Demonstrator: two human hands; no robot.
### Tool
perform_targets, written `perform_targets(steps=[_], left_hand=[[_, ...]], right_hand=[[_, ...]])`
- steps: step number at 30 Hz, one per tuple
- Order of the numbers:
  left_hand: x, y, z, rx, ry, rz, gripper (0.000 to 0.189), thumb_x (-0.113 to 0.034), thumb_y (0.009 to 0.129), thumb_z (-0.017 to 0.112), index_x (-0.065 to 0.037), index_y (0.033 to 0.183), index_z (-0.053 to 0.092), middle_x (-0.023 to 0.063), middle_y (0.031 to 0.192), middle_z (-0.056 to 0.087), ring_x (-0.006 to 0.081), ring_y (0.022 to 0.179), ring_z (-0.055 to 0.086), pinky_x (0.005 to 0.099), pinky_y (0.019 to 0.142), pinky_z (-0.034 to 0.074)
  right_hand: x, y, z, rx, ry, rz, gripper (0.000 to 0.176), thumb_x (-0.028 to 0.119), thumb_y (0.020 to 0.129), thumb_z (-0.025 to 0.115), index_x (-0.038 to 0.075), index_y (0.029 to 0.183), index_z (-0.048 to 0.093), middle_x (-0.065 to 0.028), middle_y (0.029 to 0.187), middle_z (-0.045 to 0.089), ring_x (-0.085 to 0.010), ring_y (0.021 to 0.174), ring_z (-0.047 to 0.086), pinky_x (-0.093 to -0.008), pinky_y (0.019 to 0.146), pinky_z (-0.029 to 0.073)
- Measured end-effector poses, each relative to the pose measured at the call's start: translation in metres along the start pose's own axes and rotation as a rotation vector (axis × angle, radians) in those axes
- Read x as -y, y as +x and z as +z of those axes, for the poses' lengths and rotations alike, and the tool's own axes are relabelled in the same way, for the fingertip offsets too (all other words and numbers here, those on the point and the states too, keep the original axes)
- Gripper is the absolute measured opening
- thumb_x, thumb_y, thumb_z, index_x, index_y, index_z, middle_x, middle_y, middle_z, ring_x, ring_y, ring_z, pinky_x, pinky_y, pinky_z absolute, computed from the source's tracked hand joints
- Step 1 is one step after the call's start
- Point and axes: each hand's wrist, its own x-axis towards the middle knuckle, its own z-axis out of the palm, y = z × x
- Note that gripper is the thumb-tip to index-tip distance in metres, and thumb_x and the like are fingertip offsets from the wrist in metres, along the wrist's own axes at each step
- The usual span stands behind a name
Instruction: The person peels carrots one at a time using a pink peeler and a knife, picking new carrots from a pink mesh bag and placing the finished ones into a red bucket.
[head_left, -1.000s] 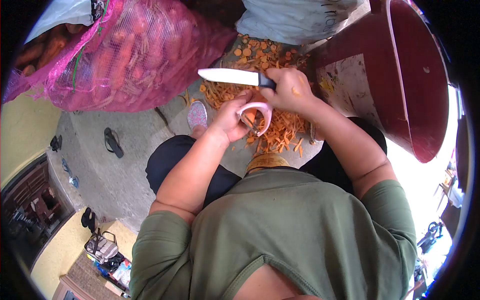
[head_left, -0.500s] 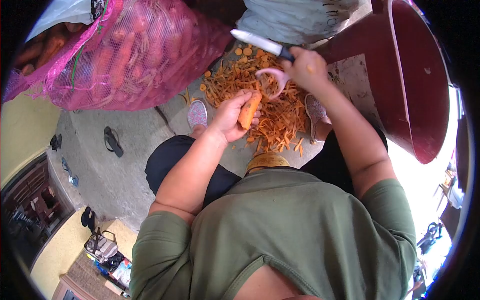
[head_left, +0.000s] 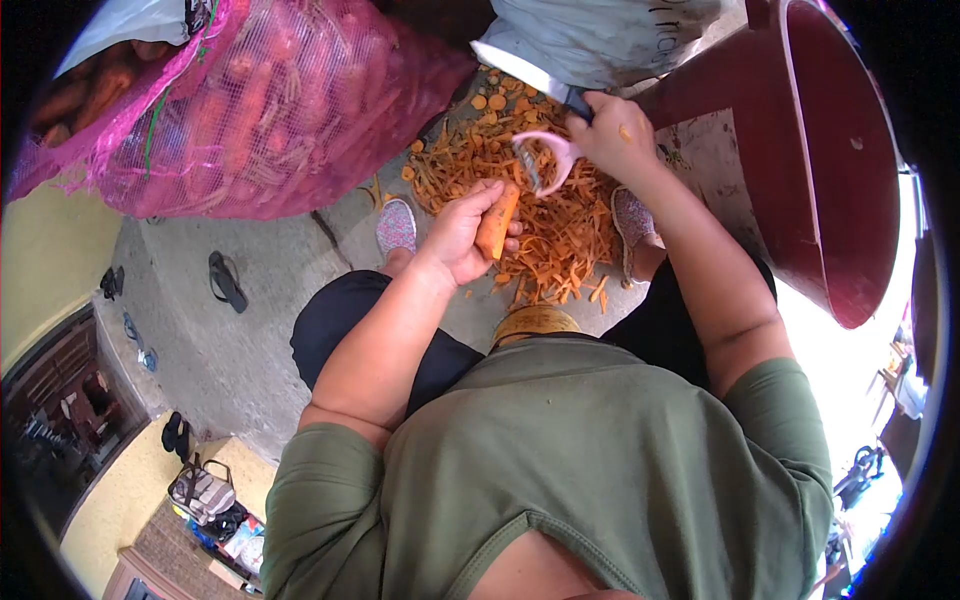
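My left hand is wrapped round a carrot, an orange piece with some darker skin showing and its cut end towards me. To the right, my right hand is closed on both a knife and a pink peeler. The knife's pale blade points up and left from its dark handle. The peeler's head hangs to the left, just above the carrot and apart from it. Beneath both hands, a heap of orange carrot peelings and round cut ends covers the floor.
A pink mesh sack full of carrots leans at the upper left. A white sack stands at the back. On the right a large dark-red tub lies tilted. My shoes flank the peelings, and a black flip-flop lies on the concrete floor.
The peeler has turned slightly and its blade shows more sharply now. My right hand with the knife has shifted a little. My left hand still holds the carrot in nearly the same place.
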Motion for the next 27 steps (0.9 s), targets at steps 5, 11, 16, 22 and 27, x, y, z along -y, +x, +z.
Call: perform_targets(steps=[5,11,16,22,27], left_hand=[[0.003,0.003,0.003,0.028,0.063,0.057,0.021,-0.024,0.089,0.036,-0.009,0.100,0.045,0.0062,0.093,0.052,0.0173,0.076,0.053,0.0294,0.055,0.042],[0.000,0.002,0.003,0.048,-0.017,0.011,0.019,-0.028,0.089,0.038,-0.010,0.094,0.044,0.0058,0.078,0.046,0.0159,0.063,0.044,0.0262,0.054,0.039],[0.005,0.016,-0.015,0.139,0.135,0.075,0.015,-0.024,0.088,0.041,-0.012,0.096,0.045,0.0041,0.081,0.049,0.0136,0.066,0.050,0.0262,0.053,0.042],[-0.001,-0.003,0.012,0.026,0.107,0.035,0.016,-0.025,0.087,0.041,-0.013,0.098,0.044,0.0032,0.084,0.050,0.0135,0.066,0.051,0.0271,0.052,0.042],[-0.001,0.005,-0.008,0.015,0.012,-0.085,0.019,-0.025,0.087,0.042,-0.013,0.102,0.044,0.0036,0.084,0.051,0.0152,0.065,0.052,0.0286,0.051,0.044]], right_hand=[[0.028,-0.035,0.008,0.102,0.104,-0.377,0.016,0.022,0.063,0.057,0.007,0.069,0.058,-0.0165,0.060,0.056,-0.0326,0.061,0.058,-0.0410,0.060,0.047],[-0.007,0.002,0.008,0.073,-0.070,-0.071,0.022,0.026,0.068,0.058,0.007,0.076,0.061,-0.0153,0.067,0.059,-0.0314,0.064,0.059,-0.0397,0.061,0.047],[0.012,-0.017,0.005,0.118,0.071,-0.187,0.022,0.027,0.066,0.059,0.007,0.075,0.060,-0.0157,0.065,0.059,-0.0315,0.064,0.059,-0.0390,0.064,0.047],[-0.003,-0.003,0.010,0.060,-0.039,-0.068,0.022,0.028,0.067,0.058,0.008,0.076,0.060,-0.0145,0.066,0.059,-0.0302,0.066,0.059,-0.0411,0.064,0.047],[-0.008,0.002,0.007,0.098,0.023,-0.018,0.023,0.027,0.069,0.056,0.006,0.076,0.059,-0.0157,0.066,0.058,-0.0311,0.068,0.058,-0.0404,0.065,0.045]])
